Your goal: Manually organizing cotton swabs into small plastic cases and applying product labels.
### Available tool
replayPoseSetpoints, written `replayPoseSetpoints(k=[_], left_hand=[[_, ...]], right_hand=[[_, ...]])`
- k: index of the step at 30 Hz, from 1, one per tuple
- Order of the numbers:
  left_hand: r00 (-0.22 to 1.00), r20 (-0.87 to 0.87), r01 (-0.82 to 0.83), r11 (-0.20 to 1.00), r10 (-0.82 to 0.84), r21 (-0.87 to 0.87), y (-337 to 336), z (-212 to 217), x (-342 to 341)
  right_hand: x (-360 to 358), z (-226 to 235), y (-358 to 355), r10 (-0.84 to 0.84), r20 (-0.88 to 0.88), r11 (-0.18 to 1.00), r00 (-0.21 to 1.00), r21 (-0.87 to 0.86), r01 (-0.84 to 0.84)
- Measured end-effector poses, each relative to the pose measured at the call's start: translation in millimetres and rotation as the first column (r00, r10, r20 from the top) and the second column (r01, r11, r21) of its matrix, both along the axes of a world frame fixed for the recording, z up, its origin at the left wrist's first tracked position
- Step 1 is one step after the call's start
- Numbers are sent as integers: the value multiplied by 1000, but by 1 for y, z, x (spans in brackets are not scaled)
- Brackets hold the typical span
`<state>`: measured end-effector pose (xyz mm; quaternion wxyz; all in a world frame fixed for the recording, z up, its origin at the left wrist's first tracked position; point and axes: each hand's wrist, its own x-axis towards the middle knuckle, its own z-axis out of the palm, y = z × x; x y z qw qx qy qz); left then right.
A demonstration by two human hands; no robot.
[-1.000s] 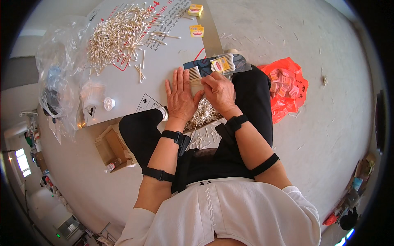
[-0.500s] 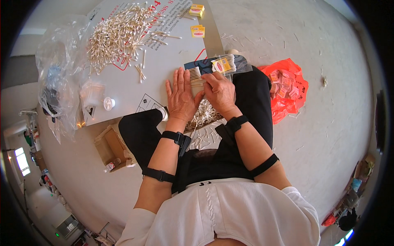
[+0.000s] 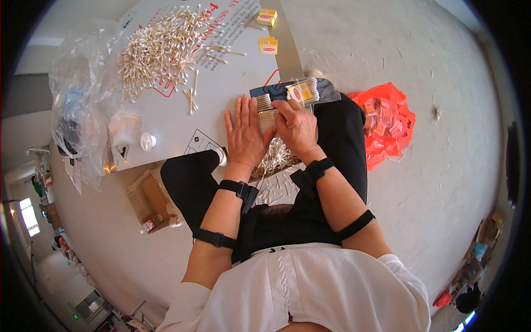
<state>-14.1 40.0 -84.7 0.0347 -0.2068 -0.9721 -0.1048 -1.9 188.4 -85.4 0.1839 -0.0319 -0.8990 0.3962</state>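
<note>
My left hand (image 3: 244,130) lies flat, fingers stretched out, its fingertips against the left ends of a row of cotton swabs (image 3: 264,104). At the right ends of that row my right hand (image 3: 297,125) is closed, thumb and forefinger pinched on swabs; the exact grip is partly hidden. Just beyond the right hand, a clear bag holding cotton swabs and a yellow card (image 3: 301,92) rests on a dark strip (image 3: 278,91). Below the hands, between my knees, sits a box filled with loose cotton swabs (image 3: 278,156).
A big heap of cotton swabs (image 3: 160,52) covers the far left of the table (image 3: 166,124). Yellow cards (image 3: 268,45) and a yellow pack (image 3: 266,17) lie near its right edge. A small white tub (image 3: 147,141), clear plastic bags (image 3: 83,105), an open carton (image 3: 148,193) and a red bag of packets (image 3: 406,124) surround me.
Both hands stay almost in place over the row of swabs. The whole view has shifted very slightly; nothing has clearly been picked up or let go.
</note>
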Motion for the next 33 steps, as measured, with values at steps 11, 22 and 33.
replayPoseSetpoints(k=[11,22,33], left_hand=[[1000,0,-2,1000,2,-15,-1,-2,-1],[1000,5,-11,999,11,35,-1,-2,-1],[1000,4,-14,998,14,55,-1,-3,-1]], right_hand=[[-4,2,-1,46,24,997,999,55,-47],[-11,0,-1,80,56,991,995,101,-85],[-16,3,-6,57,52,990,997,124,-63]])
